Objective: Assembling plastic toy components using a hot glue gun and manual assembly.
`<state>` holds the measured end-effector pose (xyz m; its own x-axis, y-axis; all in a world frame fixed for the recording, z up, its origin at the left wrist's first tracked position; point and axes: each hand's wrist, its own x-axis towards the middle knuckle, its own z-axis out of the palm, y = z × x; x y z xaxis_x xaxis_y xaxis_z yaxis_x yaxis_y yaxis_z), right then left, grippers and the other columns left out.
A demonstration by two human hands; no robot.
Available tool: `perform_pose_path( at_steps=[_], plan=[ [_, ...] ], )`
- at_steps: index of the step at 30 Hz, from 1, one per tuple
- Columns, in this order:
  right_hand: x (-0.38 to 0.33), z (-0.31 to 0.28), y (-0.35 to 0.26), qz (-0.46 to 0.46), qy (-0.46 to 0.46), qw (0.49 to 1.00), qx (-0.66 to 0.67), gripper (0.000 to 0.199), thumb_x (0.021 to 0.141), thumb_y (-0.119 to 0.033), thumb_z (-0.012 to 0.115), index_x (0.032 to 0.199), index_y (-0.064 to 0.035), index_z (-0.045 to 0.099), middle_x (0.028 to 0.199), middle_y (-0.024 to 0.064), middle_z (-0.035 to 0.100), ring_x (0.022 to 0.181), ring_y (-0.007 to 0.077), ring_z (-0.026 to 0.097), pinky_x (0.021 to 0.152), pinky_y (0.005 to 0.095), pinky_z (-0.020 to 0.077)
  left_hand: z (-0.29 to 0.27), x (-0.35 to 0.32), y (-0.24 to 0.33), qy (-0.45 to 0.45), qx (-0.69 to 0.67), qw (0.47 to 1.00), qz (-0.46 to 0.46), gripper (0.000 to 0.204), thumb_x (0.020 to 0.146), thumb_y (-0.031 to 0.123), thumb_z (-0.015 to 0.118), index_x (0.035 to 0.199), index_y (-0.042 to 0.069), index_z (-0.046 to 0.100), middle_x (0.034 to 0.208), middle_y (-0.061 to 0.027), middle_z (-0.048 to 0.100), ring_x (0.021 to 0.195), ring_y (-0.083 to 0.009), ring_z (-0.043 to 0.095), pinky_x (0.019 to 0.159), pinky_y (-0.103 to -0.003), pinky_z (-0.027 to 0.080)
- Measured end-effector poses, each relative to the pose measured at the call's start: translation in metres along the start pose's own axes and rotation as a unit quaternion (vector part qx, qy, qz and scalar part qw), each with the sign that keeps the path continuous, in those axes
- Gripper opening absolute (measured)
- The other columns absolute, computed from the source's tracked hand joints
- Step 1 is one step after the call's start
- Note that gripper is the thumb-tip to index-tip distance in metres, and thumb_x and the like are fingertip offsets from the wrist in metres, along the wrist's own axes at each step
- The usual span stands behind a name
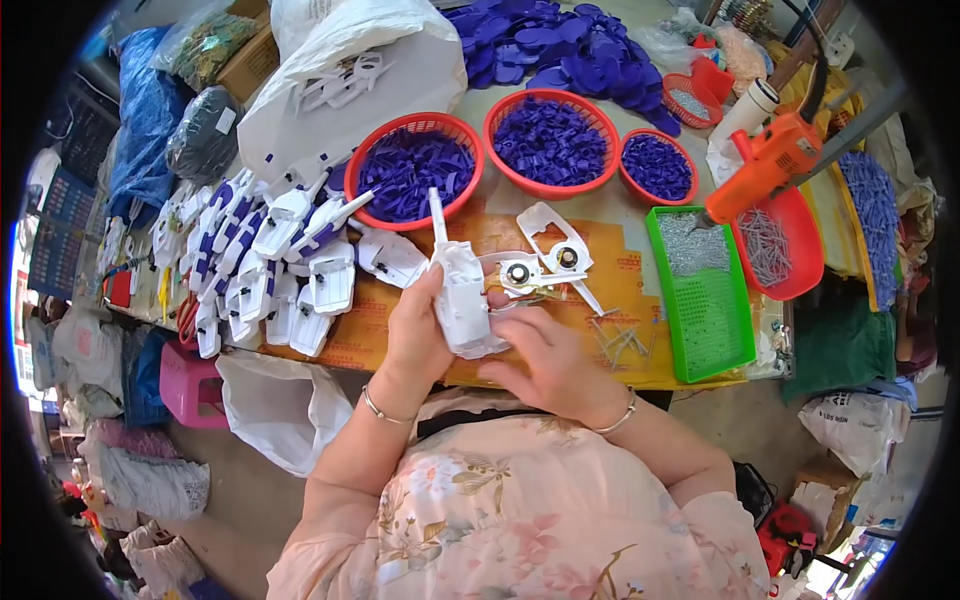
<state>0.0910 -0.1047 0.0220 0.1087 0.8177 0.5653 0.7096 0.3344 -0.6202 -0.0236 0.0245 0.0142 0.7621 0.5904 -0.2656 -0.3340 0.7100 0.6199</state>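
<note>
My left hand [410, 325] is closed around a white plastic housing [462, 305] with a long narrow stem pointing away from me. At the housing's lower right side, my right hand [555, 365] has its fingers bent against the edge, thumb below; the fingertips are partly hidden. Just beyond the right hand, thin wires lie by a white plastic frame [518, 273] with a round dark-centred part. Another white frame [545, 230] with a similar round part lies against it. Loose screws [622, 343] are scattered on the table right of my right hand.
White-and-purple plastic assemblies [265, 245] are heaped at left. Red baskets [345, 185] of purple parts stand beyond my hands, below a pile of purple pieces [560, 45]. To the right are a green tray [690, 345], a red tray [808, 265] of screws and a hanging orange electric screwdriver [765, 165].
</note>
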Motion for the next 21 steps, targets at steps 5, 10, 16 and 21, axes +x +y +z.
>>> perform_pose_path(
  at_steps=[5,10,16,21],
  plan=[
    [-0.009,-0.031,0.022,0.168,0.098,0.98,-0.047,0.013,0.078,-0.003,0.064,0.087,-0.0007,0.055,0.078,0.0122,0.058,0.064,0.0262,0.057,0.057,0.0336,0.0462,-0.018,0.003,0.008,-0.034,-0.013,0.999,-0.03,0.044,0.097,0.033,0.03,0.124,0.001,0.044,0.116,-0.02,0.056,0.088,-0.0323,0.063,0.07,-0.042,0.055],
    [-0.009,-0.049,0.058,0.2,0.073,0.971,-0.108,0.012,0.079,0.001,0.058,0.091,-0.0014,0.057,0.081,0.0135,0.057,0.07,0.0299,0.056,0.061,0.0361,0.0455,-0.022,0.0,0.011,-0.001,0.019,1.0,0.018,0.043,0.095,0.032,0.034,0.122,0.0,0.045,0.11,-0.0189,0.057,0.084,-0.0286,0.062,0.068,-0.038,0.055],
    [0.008,-0.051,0.068,0.092,-0.048,0.98,-0.17,0.016,0.077,0.0,0.057,0.093,-0.0024,0.058,0.087,0.0138,0.056,0.088,0.0333,0.053,0.073,0.0398,0.0448,-0.021,-0.005,0.013,0.032,0.127,0.989,0.066,0.04,0.091,0.026,0.043,0.12,-0.001,0.045,0.11,-0.0157,0.056,0.083,-0.0227,0.062,0.066,-0.034,0.053],
    [0.027,-0.049,0.077,0.091,-0.068,0.988,-0.101,0.018,0.076,0.003,0.054,0.093,-0.0023,0.058,0.088,0.0145,0.056,0.089,0.0336,0.052,0.075,0.0416,0.044,-0.012,-0.016,0.015,0.009,0.144,0.987,0.068,0.046,0.09,0.027,0.046,0.124,-0.003,0.043,0.11,-0.0155,0.056,0.084,-0.0229,0.063,0.067,-0.033,0.054]
  ],
)
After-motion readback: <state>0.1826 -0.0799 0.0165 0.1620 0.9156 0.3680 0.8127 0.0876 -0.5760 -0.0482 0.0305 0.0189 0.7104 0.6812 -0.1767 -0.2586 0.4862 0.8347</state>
